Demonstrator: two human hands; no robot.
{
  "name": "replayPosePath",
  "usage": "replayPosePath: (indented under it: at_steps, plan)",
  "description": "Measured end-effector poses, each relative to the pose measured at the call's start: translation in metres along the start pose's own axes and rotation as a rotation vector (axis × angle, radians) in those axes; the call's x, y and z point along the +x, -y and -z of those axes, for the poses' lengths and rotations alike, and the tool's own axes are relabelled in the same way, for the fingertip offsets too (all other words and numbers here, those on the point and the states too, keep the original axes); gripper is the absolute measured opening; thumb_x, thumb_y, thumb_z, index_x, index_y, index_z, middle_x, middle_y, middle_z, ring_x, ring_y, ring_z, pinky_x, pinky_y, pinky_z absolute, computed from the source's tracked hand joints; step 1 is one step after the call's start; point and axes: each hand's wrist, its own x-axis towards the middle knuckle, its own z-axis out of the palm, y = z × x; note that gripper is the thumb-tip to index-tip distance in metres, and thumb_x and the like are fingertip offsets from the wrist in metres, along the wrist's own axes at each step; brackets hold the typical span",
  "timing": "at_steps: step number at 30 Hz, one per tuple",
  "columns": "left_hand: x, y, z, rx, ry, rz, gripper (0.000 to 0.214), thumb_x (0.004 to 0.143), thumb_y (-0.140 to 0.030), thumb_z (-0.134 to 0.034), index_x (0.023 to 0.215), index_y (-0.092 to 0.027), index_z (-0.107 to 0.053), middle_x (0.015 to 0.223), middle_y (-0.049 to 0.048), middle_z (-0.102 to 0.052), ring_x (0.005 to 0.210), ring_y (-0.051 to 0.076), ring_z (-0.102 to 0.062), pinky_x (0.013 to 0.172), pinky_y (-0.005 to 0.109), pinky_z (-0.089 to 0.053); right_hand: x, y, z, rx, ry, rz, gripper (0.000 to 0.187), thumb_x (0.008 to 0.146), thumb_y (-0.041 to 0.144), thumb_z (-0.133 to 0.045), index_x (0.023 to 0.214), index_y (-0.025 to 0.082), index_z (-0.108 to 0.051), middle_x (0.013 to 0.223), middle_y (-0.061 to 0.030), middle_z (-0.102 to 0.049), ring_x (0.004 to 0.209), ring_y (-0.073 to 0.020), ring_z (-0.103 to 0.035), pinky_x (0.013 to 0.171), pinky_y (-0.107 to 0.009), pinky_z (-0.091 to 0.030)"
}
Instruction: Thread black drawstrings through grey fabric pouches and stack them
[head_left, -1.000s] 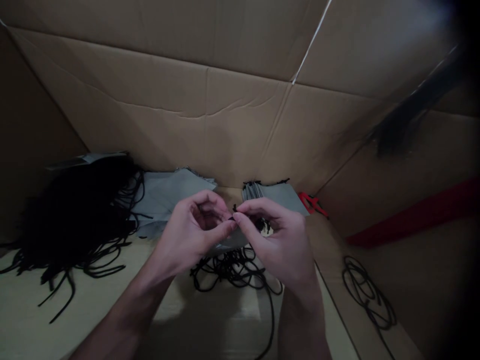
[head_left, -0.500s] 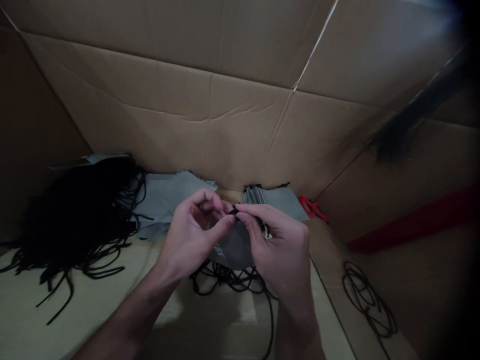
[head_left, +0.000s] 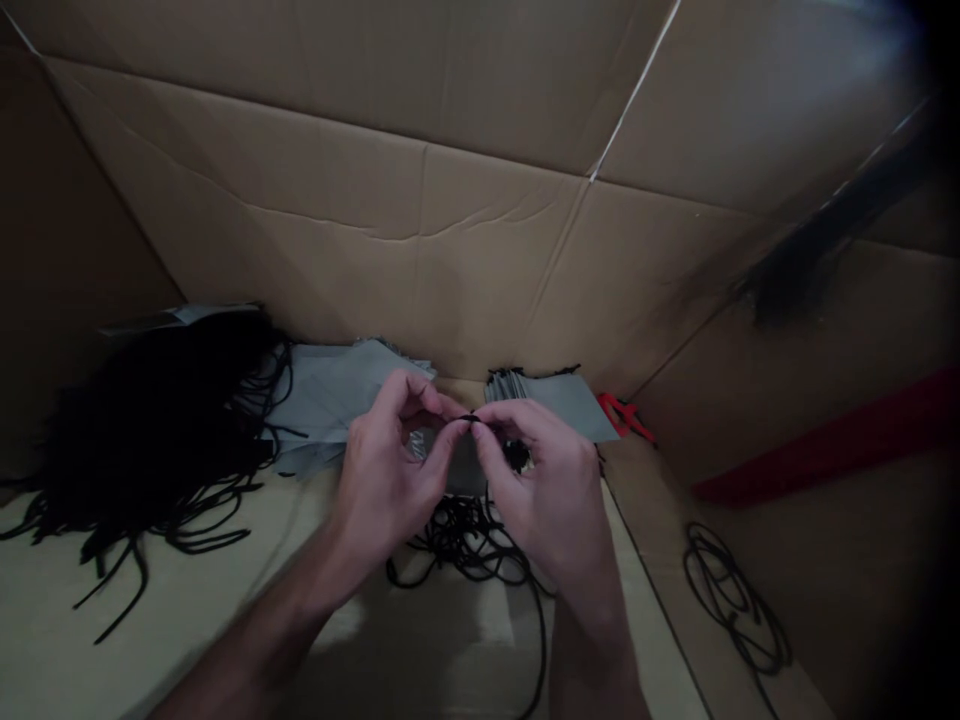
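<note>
**Left hand and right hand pinch a black cord end**

A heap of black cords lies beside stacked grey cloth. The cord end lies roughly level, gripped between nearly closed left and right fingertips. Behind it, a grey cloth piece sits higher than half a second ago, its pale printing unreadable. Further right are a red plastic piece and a black cord coil.

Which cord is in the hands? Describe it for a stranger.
Start at the cardboard wall, then drop to centre. The left hand and right hand meet on a short black cord end. Unlike the bundle and tangle nearby, only it is held.
</note>
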Motion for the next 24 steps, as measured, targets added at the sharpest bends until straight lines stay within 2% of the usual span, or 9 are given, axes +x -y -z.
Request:
replayPosePath:
  at_steps: [4, 8, 13, 16, 19, 24]
  plan:
    - [0.002, 0.003, 0.001, -0.029, 0.011, 0.004, 0.03, 0.096, -0.023, -0.077, 0.099, -0.026, -0.048, 0.1, 0.0031, -0.078, 0.093, 0.02, -0.078, 0.087, 0.032, -0.061, 0.0, 0.001, -0.003, 0.026, -0.012, -0.027, 0.01, 0.098, 0.012, -0.067, 0.097, 0.02, -0.074, 0.095, -0.0034, -0.078, 0.086, -0.018, -0.074, 0.081, -0.032, -0.058]
    - [0.006, 0.003, 0.001, -0.065, 0.016, 0.013, 0.03, 0.095, -0.02, -0.077, 0.098, -0.025, -0.048, 0.099, 0.0024, -0.077, 0.092, 0.018, -0.078, 0.085, 0.03, -0.062, 0.0, -0.001, -0.007, 0.161, -0.027, -0.101, 0.008, 0.097, 0.015, -0.068, 0.096, 0.022, -0.073, 0.092, -0.0013, -0.078, 0.084, -0.0172, -0.075, 0.079, -0.032, -0.058]
    - [0.011, 0.0, 0.003, -0.186, 0.031, 0.012, 0.032, 0.09, -0.016, -0.079, 0.092, -0.023, -0.048, 0.091, 0.0021, -0.077, 0.082, 0.015, -0.074, 0.077, 0.026, -0.061, 0.0, -0.009, -0.006, 0.429, 0.003, -0.181, 0.008, 0.095, 0.018, -0.073, 0.1, 0.024, -0.069, 0.096, -0.0005, -0.075, 0.088, -0.0154, -0.073, 0.081, -0.028, -0.059]
    - [0.013, -0.003, 0.007, -0.294, 0.122, 0.061, 0.032, 0.088, -0.017, -0.082, 0.089, -0.021, -0.051, 0.091, 0.0035, -0.077, 0.082, 0.014, -0.073, 0.075, 0.023, -0.059, 0.002, -0.014, 0.0, 0.638, 0.073, -0.233, 0.013, 0.092, 0.02, -0.079, 0.099, 0.025, -0.068, 0.097, -0.0003, -0.076, 0.088, -0.0141, -0.072, 0.079, -0.025, -0.06]
    - [0.016, -0.004, 0.011, -0.336, 0.183, 0.1, 0.027, 0.087, -0.017, -0.084, 0.087, -0.019, -0.057, 0.089, 0.0034, -0.076, 0.082, 0.013, -0.071, 0.075, 0.022, -0.058, 0.004, -0.017, 0.005, 0.766, 0.119, -0.276, 0.016, 0.088, 0.021, -0.083, 0.096, 0.024, -0.07, 0.096, 0.0003, -0.077, 0.087, -0.0127, -0.074, 0.079, -0.023, -0.061]
    - [0.016, -0.004, 0.01, -0.186, 0.137, 0.018, 0.007, 0.088, -0.017, -0.082, 0.088, -0.015, -0.075, 0.089, 0.0041, -0.074, 0.081, 0.013, -0.069, 0.073, 0.021, -0.057, 0.007, -0.017, 0.006, 0.767, 0.062, -0.323, 0.023, 0.079, 0.018, -0.09, 0.094, 0.024, -0.073, 0.091, 0.0017, -0.08, 0.083, -0.0106, -0.076, 0.077, -0.018, -0.061]
